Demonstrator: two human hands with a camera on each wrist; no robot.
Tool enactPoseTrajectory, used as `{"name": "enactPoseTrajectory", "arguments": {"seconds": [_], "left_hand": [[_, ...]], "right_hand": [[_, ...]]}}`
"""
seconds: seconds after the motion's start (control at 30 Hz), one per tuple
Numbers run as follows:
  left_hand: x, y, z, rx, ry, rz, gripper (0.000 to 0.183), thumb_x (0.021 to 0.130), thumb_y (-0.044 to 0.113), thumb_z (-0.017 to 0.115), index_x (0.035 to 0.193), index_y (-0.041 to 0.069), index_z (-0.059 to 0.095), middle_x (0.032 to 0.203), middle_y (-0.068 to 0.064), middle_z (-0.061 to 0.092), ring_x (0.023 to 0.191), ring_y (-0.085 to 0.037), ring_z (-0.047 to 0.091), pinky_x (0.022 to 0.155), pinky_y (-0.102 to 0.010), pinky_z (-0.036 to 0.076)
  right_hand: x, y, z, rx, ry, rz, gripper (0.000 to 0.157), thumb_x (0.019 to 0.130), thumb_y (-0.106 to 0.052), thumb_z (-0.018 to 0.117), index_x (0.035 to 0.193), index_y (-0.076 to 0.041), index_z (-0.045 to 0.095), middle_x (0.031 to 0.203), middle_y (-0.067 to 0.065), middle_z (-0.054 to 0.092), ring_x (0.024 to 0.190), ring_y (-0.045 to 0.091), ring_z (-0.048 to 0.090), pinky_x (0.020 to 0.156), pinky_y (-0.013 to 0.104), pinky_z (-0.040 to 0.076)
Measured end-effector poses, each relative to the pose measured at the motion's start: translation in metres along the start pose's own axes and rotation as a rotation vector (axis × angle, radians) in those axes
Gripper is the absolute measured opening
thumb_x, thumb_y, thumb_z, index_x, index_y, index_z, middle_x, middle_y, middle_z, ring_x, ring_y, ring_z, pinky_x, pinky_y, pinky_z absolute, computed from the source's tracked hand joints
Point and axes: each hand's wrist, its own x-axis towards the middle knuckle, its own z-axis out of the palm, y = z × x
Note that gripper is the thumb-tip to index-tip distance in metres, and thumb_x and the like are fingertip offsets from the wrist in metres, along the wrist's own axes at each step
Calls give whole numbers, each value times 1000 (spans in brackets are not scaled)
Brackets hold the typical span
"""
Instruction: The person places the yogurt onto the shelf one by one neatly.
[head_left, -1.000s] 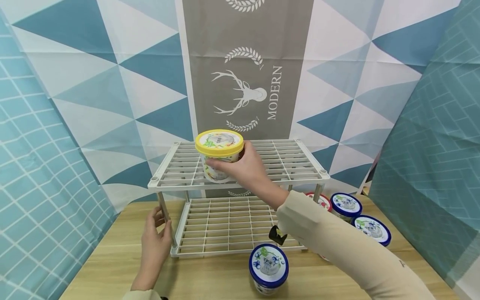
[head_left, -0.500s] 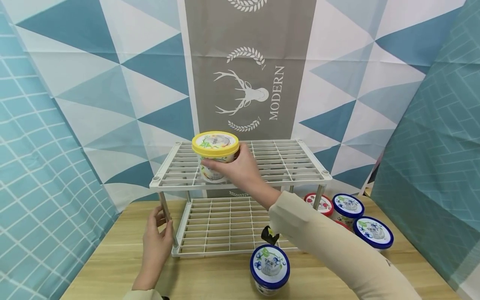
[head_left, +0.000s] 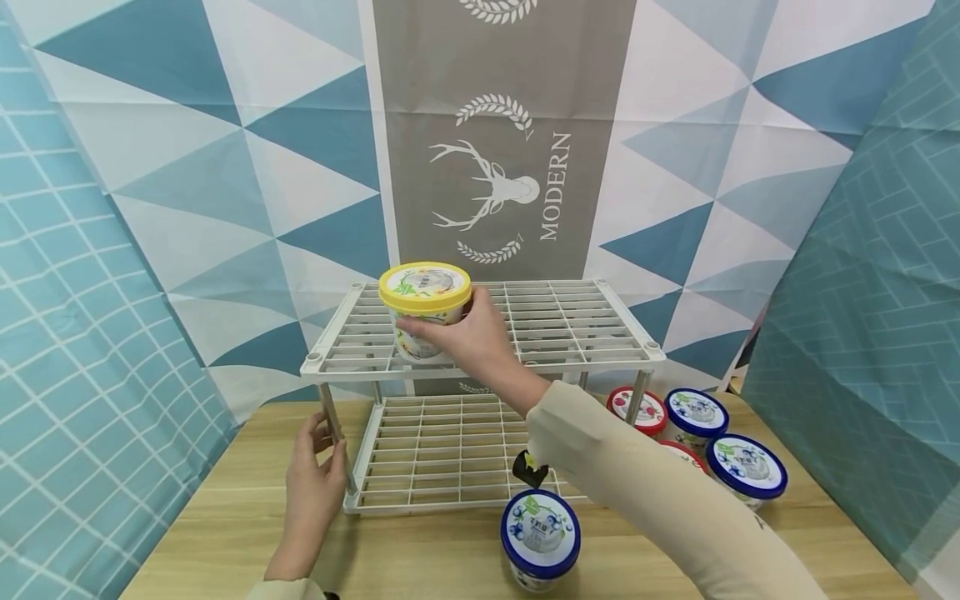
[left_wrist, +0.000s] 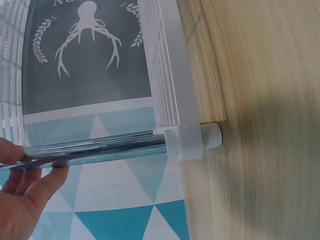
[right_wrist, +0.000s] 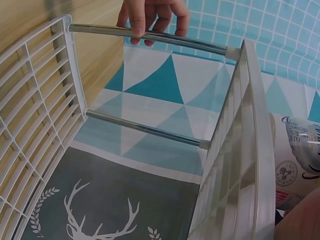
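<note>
My right hand (head_left: 476, 337) grips a round white tub with a yellow lid (head_left: 423, 287), thumb across its front. The tub stands upright at the left part of the upper shelf (head_left: 555, 333) of a white two-tier rack; its base looks level with the slats, though I cannot tell whether it touches. In the right wrist view the printed side of the tub (right_wrist: 297, 155) shows beside the shelf edge. My left hand (head_left: 313, 483) holds the rack's front left metal post (head_left: 330, 417). The left wrist view shows thumb and fingers on that shiny post (left_wrist: 100, 148).
A blue-lidded tub (head_left: 540, 533) stands on the wooden table (head_left: 420, 558) before the rack. At the right are more tubs, blue-lidded (head_left: 746, 467) and red-lidded (head_left: 637, 408), partly behind the right sleeve (head_left: 645, 475). The lower shelf (head_left: 450, 454) is slatted; patterned cloth hangs behind.
My right hand has shifted the yellow-lidded tub a little to the left along the upper shelf. The left hand stays on the post. The red-lidded tubs show more as the sleeve moves.
</note>
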Motion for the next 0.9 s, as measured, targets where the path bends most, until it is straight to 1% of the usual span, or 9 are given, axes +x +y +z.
{"name": "enactPoseTrajectory", "arguments": {"seconds": [0.33, 0.6, 0.9], "left_hand": [[-1, 2, 1, -6, -11, -4, 48, 88, -8, 54, 133, -2, 37, 109, -24, 55, 100, -39, 59, 81, -51, 55], [-2, 1, 1, -10, 0, 2, 49, 87, -10, 55, 132, -2, 37, 109, -24, 56, 99, -39, 60, 80, -50, 56], [-1, 0, 0, -5, 9, 13, 49, 87, -10, 55, 133, -2, 37, 108, -24, 56, 99, -39, 60, 79, -52, 55]], "right_hand": [[1, 1, 4, -26, 3, 33, 84, 67, -49, 80, 132, -17, 37, 120, 0, 50, 107, 14, 56, 84, 30, 57], [2, 3, 8, 11, -11, 16, 84, 68, -47, 80, 132, -17, 37, 121, 0, 50, 108, 13, 55, 85, 29, 57], [3, 3, 10, -20, -9, 28, 86, 68, -50, 79, 133, -15, 36, 121, 1, 50, 109, 14, 55, 86, 31, 57]]}}
